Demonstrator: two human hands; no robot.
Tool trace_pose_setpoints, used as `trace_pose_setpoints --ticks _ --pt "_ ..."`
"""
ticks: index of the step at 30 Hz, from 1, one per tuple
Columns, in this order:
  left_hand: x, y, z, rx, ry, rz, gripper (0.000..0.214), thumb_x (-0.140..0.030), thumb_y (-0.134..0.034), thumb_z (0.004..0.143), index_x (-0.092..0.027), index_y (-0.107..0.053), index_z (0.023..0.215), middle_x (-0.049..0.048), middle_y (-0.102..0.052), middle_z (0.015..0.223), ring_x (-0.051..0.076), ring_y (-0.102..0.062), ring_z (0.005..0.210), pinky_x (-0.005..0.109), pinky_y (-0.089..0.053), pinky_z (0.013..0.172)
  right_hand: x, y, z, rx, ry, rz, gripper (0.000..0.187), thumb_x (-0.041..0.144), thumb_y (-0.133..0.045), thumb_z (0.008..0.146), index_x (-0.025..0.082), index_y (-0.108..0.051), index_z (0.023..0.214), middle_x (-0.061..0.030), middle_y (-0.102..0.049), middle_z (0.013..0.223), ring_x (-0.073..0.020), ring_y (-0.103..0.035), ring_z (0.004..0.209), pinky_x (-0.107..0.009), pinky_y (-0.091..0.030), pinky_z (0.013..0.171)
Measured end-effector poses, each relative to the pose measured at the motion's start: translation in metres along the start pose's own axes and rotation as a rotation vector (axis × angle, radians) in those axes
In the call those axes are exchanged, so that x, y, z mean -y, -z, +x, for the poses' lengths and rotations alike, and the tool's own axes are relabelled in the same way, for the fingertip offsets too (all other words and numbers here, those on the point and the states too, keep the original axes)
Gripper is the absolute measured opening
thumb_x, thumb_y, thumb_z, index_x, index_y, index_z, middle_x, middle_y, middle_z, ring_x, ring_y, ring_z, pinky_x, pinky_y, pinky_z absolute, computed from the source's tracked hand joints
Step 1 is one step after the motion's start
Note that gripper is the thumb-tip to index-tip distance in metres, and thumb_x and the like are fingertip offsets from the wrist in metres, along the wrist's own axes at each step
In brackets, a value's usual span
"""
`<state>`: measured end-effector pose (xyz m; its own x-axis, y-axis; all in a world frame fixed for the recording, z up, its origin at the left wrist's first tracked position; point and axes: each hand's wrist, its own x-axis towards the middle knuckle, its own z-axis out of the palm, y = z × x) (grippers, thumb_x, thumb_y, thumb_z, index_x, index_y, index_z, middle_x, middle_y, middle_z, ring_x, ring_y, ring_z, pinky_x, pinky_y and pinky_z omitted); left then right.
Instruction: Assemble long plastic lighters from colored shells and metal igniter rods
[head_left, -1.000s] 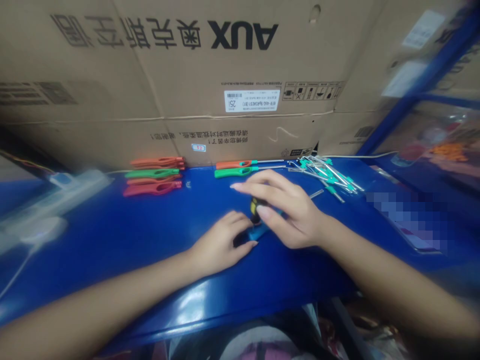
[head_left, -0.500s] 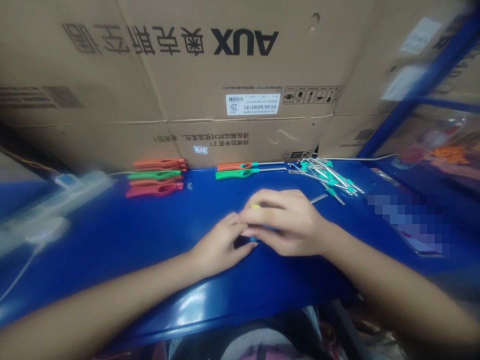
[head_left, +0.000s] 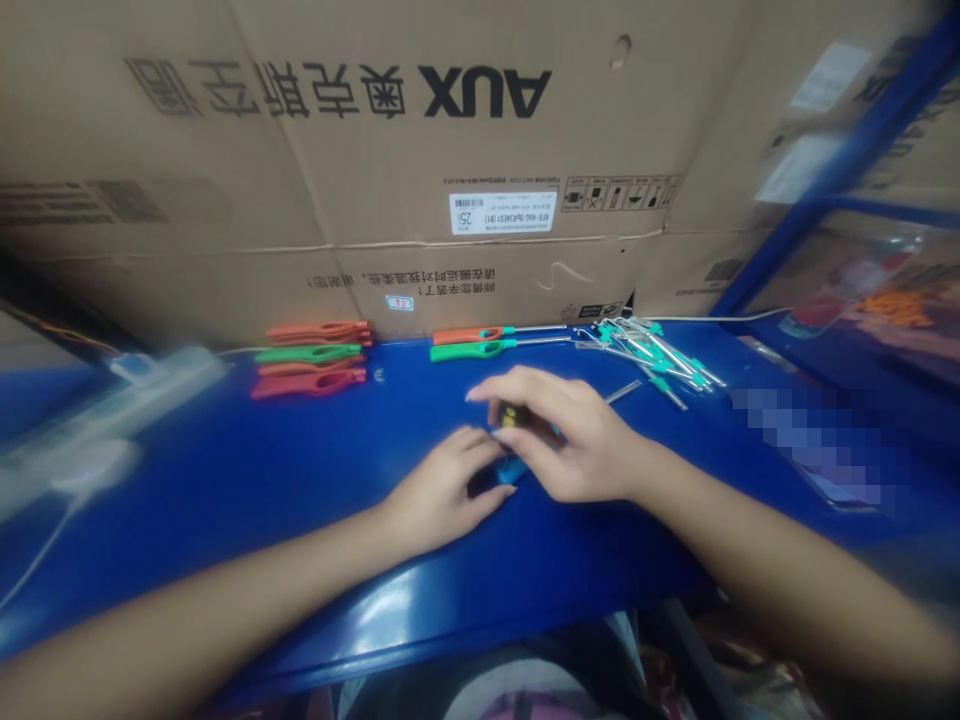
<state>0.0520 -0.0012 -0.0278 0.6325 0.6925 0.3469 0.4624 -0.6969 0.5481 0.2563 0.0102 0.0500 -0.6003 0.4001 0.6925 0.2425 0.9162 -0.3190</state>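
Piece: a small blue plastic tool body (head_left: 513, 468) lay low on the blue metal tabletop (head_left: 262, 470), between the two hands, mostly hidden by them.
Tip: its yellow-and-black tip (head_left: 510, 415) showed at the far end, under the right fingers.
Right hand: the right hand (head_left: 574, 445) arched over the piece from the right, fingertips clenched on the tip, forefinger stretched out past it.
Left hand: the left hand (head_left: 439, 490) gripped the near end, fingers curled over it and thumb under – pinning it to the table.
Fingers to piece: touching at both ends; only a short blue stretch was bare between the two grips.
Doing it well: likely best to hold the body flat and steady with the left hand and let the right fingertips alone work the tip – small, square pressure, no prying.
Rod: a thin metal rod (head_left: 624, 391) lay just beyond the right knuckles.
Behind: two long-nosed tools, orange and green (head_left: 472, 342), sat against a brown cardboard box (head_left: 375, 180).
Sides: red, orange and green plastic handles (head_left: 309, 362) were stacked far left; a heap of teal-ended metal rods (head_left: 652, 352) lay far right.
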Motion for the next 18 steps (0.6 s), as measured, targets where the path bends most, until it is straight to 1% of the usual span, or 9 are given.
trace_pose_setpoints --ticks 3,5,7,9,11,13,16,17,18 --pt "0.001 -0.001 -0.001 0.002 0.019 0.039 0.025 -0.031 -0.066 0.094 -0.019 -0.065 0.116 0.0094 -0.066 0.111 0.027 -0.061 0.104 0.045 -0.054 0.093 -0.006 -0.003 -0.001 -0.119 0.059 -0.192 0.021 0.033 -0.066 0.094 0.019 -0.063 0.11 -0.002 -0.067 0.082 -0.0127 -0.061 0.067 -0.024 -0.047 0.058" --pt "0.001 -0.001 -0.001 0.009 0.028 0.039 0.024 -0.033 -0.066 0.094 -0.019 -0.066 0.114 0.0094 -0.066 0.109 0.027 -0.061 0.104 0.045 -0.054 0.093 -0.007 -0.003 -0.002 -0.131 0.084 -0.238 0.023 0.037 -0.067 0.094 0.02 -0.063 0.108 -0.0016 -0.067 0.081 -0.0124 -0.061 0.066 -0.024 -0.047 0.058" --pt "0.001 -0.002 0.0 0.009 0.031 0.014 0.025 -0.033 -0.064 0.095 -0.02 -0.066 0.116 0.0092 -0.066 0.111 0.026 -0.062 0.105 0.044 -0.054 0.094 -0.005 -0.002 -0.002 -0.07 0.071 -0.137 0.025 0.032 -0.06 0.097 0.02 -0.061 0.119 -0.0052 -0.07 0.095 -0.015 -0.066 0.08 -0.025 -0.052 0.064" --pt "0.0 -0.002 0.0 0.0 0.033 -0.012 0.027 -0.031 -0.064 0.094 -0.02 -0.064 0.12 0.0091 -0.066 0.117 0.026 -0.062 0.107 0.043 -0.053 0.096 0.0 -0.002 -0.001 0.006 0.011 0.05 0.03 0.023 -0.053 0.099 0.02 -0.057 0.128 -0.007 -0.07 0.107 -0.0163 -0.068 0.093 -0.027 -0.056 0.072" --pt "-0.003 0.001 0.001 -0.001 0.044 -0.001 0.032 -0.029 -0.065 0.092 -0.02 -0.063 0.122 0.0092 -0.065 0.118 0.026 -0.061 0.109 0.043 -0.053 0.098 0.004 -0.002 0.002 -0.014 -0.065 0.178 0.03 0.019 -0.055 0.097 0.021 -0.059 0.126 -0.0053 -0.07 0.103 -0.0155 -0.068 0.089 -0.026 -0.058 0.071" --pt "-0.007 0.008 0.002 0.032 0.079 0.06 0.04 -0.025 -0.065 0.087 -0.019 -0.063 0.126 0.0095 -0.065 0.114 0.027 -0.061 0.108 0.044 -0.052 0.099 0.0 0.001 0.006 -0.166 -0.166 0.24 0.025 0.021 -0.061 0.094 0.022 -0.062 0.119 -0.0031 -0.07 0.093 -0.0135 -0.067 0.074 -0.025 -0.056 0.06" --pt "-0.014 0.023 0.003 0.132 0.143 0.197 0.049 -0.022 -0.065 0.084 -0.017 -0.06 0.133 0.0102 -0.063 0.111 0.028 -0.061 0.106 0.044 -0.054 0.095 -0.023 0.015 0.01 -0.467 -0.382 0.299 0.019 0.029 -0.065 0.092 0.023 -0.06 0.109 -0.001 -0.067 0.082 -0.0101 -0.056 0.05 -0.023 -0.046 0.042" --pt "-0.016 0.028 0.003 0.165 0.157 0.242 0.047 -0.023 -0.064 0.085 -0.017 -0.061 0.132 0.0105 -0.062 0.112 0.029 -0.061 0.105 0.043 -0.055 0.094 -0.035 0.023 0.008 -0.531 -0.45 0.277 0.016 0.031 -0.067 0.09 0.023 -0.06 0.102 -0.0001 -0.066 0.079 -0.0093 -0.052 0.045 -0.023 -0.042 0.038" --pt "-0.017 0.032 0.003 0.197 0.166 0.277 0.044 -0.026 -0.063 0.087 -0.018 -0.062 0.13 0.0105 -0.062 0.112 0.029 -0.062 0.105 0.043 -0.055 0.092 -0.047 0.03 0.005 -0.549 -0.52 0.225 0.015 0.032 -0.068 0.088 0.023 -0.058 0.096 0.0015 -0.064 0.075 -0.0091 -0.049 0.041 -0.024 -0.039 0.035"
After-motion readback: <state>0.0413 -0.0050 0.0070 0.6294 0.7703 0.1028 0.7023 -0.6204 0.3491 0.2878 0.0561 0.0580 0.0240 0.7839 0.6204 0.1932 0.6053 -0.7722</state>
